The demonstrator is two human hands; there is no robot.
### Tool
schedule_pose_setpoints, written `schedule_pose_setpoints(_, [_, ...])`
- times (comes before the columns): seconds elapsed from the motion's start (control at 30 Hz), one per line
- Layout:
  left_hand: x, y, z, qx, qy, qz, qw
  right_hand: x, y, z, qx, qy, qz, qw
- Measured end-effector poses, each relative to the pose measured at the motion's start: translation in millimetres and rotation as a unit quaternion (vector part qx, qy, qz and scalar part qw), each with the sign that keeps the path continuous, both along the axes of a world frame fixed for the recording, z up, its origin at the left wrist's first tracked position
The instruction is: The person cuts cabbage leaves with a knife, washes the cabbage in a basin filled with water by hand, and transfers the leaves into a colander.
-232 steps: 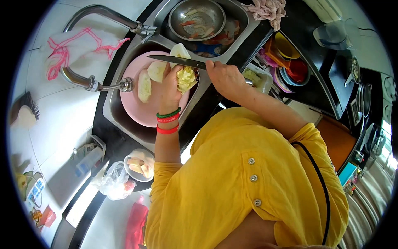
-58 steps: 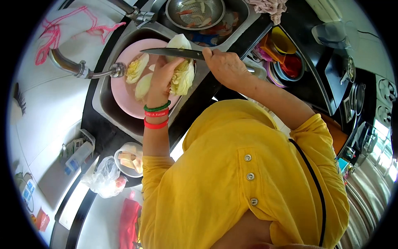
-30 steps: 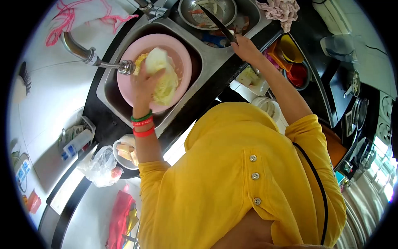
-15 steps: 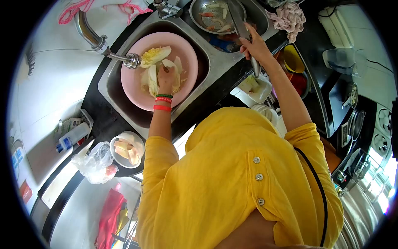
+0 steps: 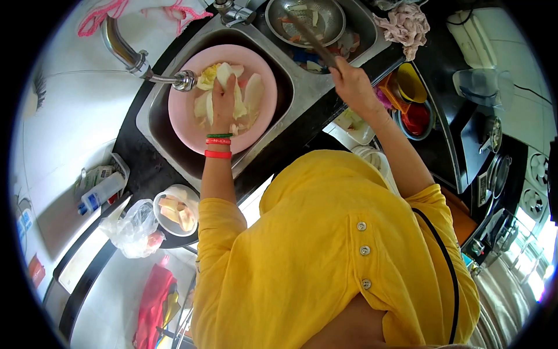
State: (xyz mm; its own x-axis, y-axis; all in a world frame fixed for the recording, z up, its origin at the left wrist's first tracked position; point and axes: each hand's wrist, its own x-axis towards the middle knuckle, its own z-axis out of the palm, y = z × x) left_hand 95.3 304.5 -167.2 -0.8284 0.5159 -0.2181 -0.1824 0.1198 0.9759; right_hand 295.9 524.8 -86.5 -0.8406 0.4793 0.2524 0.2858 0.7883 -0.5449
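In the left sink basin sits a pink tub [image 5: 182,125] of water with several pale cabbage pieces [image 5: 254,92] in it. My left hand [image 5: 223,104], with green and red bands at the wrist, is down in the tub with its fingers on a cabbage piece; the fingertips are partly hidden. My right hand [image 5: 353,87] is closed round the handle of a long knife [image 5: 314,41], whose blade points up and left over the metal colander [image 5: 337,23].
A faucet spout [image 5: 185,80] reaches over the tub's left rim. Left of my body are a white bowl [image 5: 193,209] of cut pieces and a clear plastic bag [image 5: 131,230]. A crumpled cloth [image 5: 404,26] lies beside the right basin, with colored bowls [image 5: 412,84] below it.
The large cabbage piece went from my left hand's hold into the tub. My left hand reached down among the pieces. My right hand swung the knife away from the tub, towards the colander.
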Motion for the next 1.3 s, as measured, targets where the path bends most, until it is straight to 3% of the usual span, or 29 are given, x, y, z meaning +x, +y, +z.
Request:
schedule_pose_setpoints(0.07, [-4,2,20,-0.021,-0.007,-0.012,1.000,-4,-18,8,0.027,-0.073,0.026,0.997])
schedule_pose_setpoints(0.13, [-4,4,33,0.071,-0.281,-0.021,0.957,-6,-33,9,0.038,-0.069,0.042,0.996])
schedule_pose_setpoints(0.23, [-2,10,42,0.093,-0.310,-0.106,0.940,-10,-51,21,0.083,-0.134,0.113,0.981])
schedule_pose_setpoints(0.33, [19,19,65,0.084,-0.268,-0.175,0.944,-12,-61,38,0.137,-0.149,0.135,0.970])
schedule_pose_setpoints(0.5, [42,39,99,0.084,-0.225,-0.195,0.951,-3,-57,50,0.151,-0.189,0.113,0.964])
schedule_pose_setpoints(0.53, [44,46,105,0.038,-0.221,-0.197,0.955,0,-55,51,0.153,-0.210,0.103,0.960])
schedule_pose_setpoints(0.57, [46,50,107,-0.008,-0.216,-0.198,0.956,3,-54,51,0.153,-0.212,0.100,0.960])
schedule_pose_setpoints(0.67, [48,64,99,0.008,-0.199,-0.255,0.946,10,-46,51,0.216,-0.223,0.078,0.947])
schedule_pose_setpoints(0.87, [66,91,95,0.015,-0.226,-0.224,0.948,12,-28,33,0.272,-0.237,0.023,0.932])
schedule_pose_setpoints(0.97, [75,93,99,0.027,-0.197,-0.293,0.935,7,-7,7,0.225,-0.234,0.015,0.946])
schedule_pose_setpoints(1.0, [83,92,107,0.045,-0.192,-0.345,0.918,5,10,-10,0.175,-0.249,-0.025,0.952])
schedule_pose_setpoints(1.07, [91,88,117,0.037,-0.182,-0.342,0.921,0,28,-28,0.064,-0.252,-0.092,0.961])
schedule_pose_setpoints(1.13, [75,73,106,-0.021,-0.108,-0.241,0.964,6,42,-47,0.118,-0.182,-0.042,0.975])
schedule_pose_setpoints(1.17, [48,59,77,-0.146,0.002,-0.273,0.951,9,43,-48,0.135,-0.157,-0.025,0.978])
schedule_pose_setpoints(1.2, [24,42,45,-0.146,0.005,-0.269,0.952,12,36,-22,0.037,-0.130,-0.047,0.990])
schedule_pose_setpoints(1.23, [3,24,13,-0.200,0.178,-0.282,0.921,14,30,-5,-0.061,-0.103,-0.068,0.991])
schedule_pose_setpoints(1.27, [-13,11,-3,-0.247,0.344,-0.286,0.860,17,26,-5,-0.060,-0.103,-0.067,0.991])
schedule_pose_setpoints(1.3, [-22,3,0,-0.247,0.343,-0.285,0.860,21,22,-8,-0.038,-0.054,-0.033,0.997])
